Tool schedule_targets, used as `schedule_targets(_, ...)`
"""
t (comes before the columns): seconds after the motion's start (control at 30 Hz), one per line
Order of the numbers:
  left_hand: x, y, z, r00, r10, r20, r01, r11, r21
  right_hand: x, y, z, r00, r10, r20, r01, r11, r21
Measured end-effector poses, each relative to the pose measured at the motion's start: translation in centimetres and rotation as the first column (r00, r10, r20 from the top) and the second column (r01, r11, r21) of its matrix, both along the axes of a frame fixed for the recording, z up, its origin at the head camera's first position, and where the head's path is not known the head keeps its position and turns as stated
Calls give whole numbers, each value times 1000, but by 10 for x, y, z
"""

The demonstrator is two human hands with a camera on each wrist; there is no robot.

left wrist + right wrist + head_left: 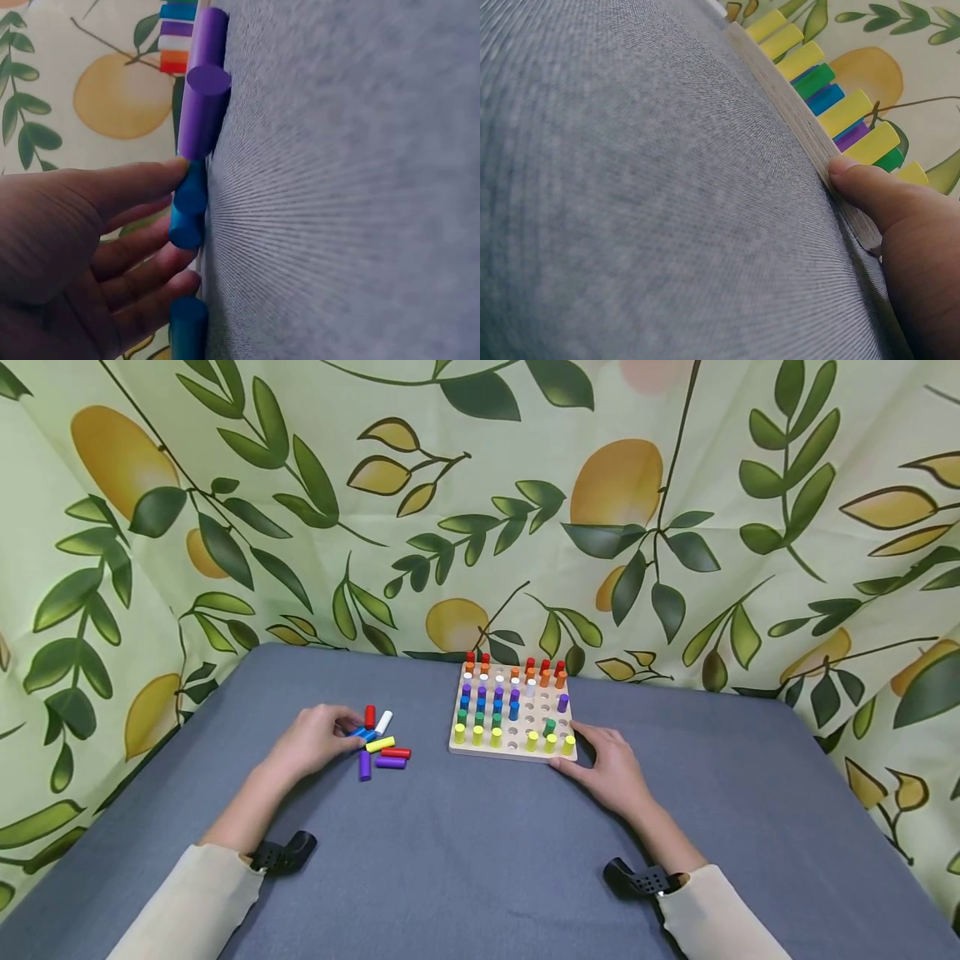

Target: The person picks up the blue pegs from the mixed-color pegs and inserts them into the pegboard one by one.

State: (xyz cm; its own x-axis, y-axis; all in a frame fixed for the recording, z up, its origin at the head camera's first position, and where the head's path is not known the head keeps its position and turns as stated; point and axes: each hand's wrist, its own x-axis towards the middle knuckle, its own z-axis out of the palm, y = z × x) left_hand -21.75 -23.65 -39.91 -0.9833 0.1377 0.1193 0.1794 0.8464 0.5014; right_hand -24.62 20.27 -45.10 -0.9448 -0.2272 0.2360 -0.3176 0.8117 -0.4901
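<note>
My left hand is at the loose pegs left of the board, its thumb and fingers pinching a blue peg; another blue peg lies against it. The index fingertip is partly hidden behind them. My right hand holds the near right corner of a wooden pegboard, thumb on the front edge and fingers along the right side. Rows of coloured pegs stand in the board, with bare holes among them. A green peg stands near the right hand.
Beside the left hand lie a white peg, a yellow peg, a purple peg and several others. Grey cloth covers the table. A leaf-patterned curtain hangs behind and at the sides.
</note>
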Motion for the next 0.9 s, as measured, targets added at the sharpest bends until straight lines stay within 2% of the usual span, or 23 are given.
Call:
schedule_targets(0.27,-2,1,3,999,21,49,-25,996,80,1,0,1,1000,-6,8,6,1000,7)
schedule_targets(0.47,0,3,4,998,32,47,-35,997,65,0,0,0,1000,-2,6,2,1000,8)
schedule_targets(0.6,1,4,6,999,30,20,-31,999,43,0,0,0,1000,-2,3,2,1000,7)
schedule_targets(0.77,4,9,12,1000,20,-9,-20,998,56,0,-1,2,1000,-4,10,3,1000,9)
schedule_targets(0.9,5,21,22,1000,13,-13,-12,997,80,1,-1,2,1000,-10,16,10,1000,10)
